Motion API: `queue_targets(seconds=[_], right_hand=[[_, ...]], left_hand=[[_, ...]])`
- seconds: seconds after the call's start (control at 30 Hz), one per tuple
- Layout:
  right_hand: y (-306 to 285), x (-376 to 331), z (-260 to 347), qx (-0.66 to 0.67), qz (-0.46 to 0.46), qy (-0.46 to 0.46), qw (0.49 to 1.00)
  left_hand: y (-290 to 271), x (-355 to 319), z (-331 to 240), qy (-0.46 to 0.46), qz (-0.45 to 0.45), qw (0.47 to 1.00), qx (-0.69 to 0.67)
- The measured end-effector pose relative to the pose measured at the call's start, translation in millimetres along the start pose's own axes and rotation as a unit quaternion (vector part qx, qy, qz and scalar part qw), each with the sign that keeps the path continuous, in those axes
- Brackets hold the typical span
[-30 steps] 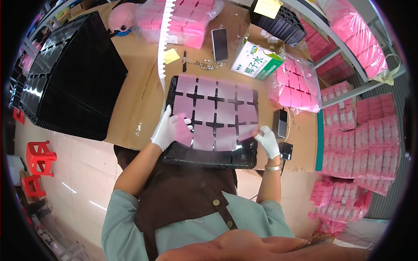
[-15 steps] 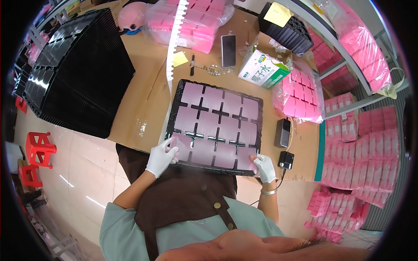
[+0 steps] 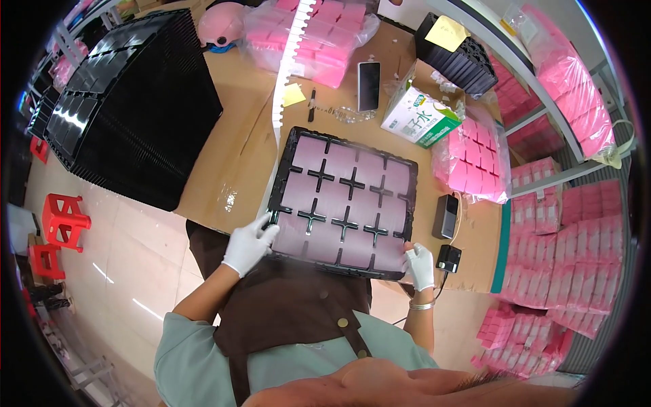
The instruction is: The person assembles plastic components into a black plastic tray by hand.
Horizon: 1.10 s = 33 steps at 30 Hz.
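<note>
A black plastic tray (image 3: pixel 411 210) lies in front of me, filled with a grid of pale mauve blocks (image 3: pixel 338 215) with a hazy sheen. Dark cross-shaped gaps show between the blocks. My left hand (image 3: pixel 248 247), in a white glove, is at the tray's near left edge, with index finger and thumb spread across the rim; its other fingers are partly hidden. At the near right corner, my right hand (image 3: pixel 420 266), also gloved, has its bare thumb and fingertips closed on the tray's edge. A bracelet circles the right wrist.
Tall stacked black trays (image 3: pixel 129 115) fill the left side. A white toothed strip (image 3: pixel 288 68) rises behind the work. Beyond lie a phone (image 3: pixel 368 86), a pen (image 3: pixel 312 105), a carton (image 3: pixel 420 115) and bagged pink blocks (image 3: pixel 472 159). A power bank (image 3: pixel 445 216) and charger (image 3: pixel 448 258) sit right.
My left thumb and fingers, earlier close together over the tray's near left corner, are now farther apart and slightly more to the left. My right hand stays at its corner. The whole view has shifted slightly.
</note>
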State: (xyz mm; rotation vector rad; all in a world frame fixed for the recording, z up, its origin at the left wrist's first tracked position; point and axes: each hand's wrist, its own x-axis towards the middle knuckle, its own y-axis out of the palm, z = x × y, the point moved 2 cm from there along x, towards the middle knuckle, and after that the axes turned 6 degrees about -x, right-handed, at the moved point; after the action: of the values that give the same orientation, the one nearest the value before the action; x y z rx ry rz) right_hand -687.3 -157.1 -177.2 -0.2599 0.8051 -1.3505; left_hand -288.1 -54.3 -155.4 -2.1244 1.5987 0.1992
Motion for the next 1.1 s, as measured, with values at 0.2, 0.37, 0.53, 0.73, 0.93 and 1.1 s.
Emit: queue_targets(seconds=[0.2,0.37,0.53,0.73,0.93,1.1], right_hand=[[8,32,73,-0.154,-0.149,-0.141,0.967],[77,109,113,-0.379,-0.138,-0.298,0.865],[67,132,86,-0.476,-0.159,-0.235,0.832],[59,143,89,-0.482,-0.148,-0.254,0.826],[45,108,111,-0.465,-0.080,-0.238,0.849],[39,93,100,-0.497,-0.051,-0.265,0.825]], left_hand=[[22,42,-65,0.338,-0.052,0.897,0.279],[112,131,-78,0.444,0.045,0.809,0.382],[93,152,-65,0.422,0.071,0.807,0.406],[74,163,-58,0.361,0.029,0.851,0.381],[75,168,-50,0.365,-0.096,0.820,0.431],[63,143,-43,0.378,-0.058,0.803,0.458]])
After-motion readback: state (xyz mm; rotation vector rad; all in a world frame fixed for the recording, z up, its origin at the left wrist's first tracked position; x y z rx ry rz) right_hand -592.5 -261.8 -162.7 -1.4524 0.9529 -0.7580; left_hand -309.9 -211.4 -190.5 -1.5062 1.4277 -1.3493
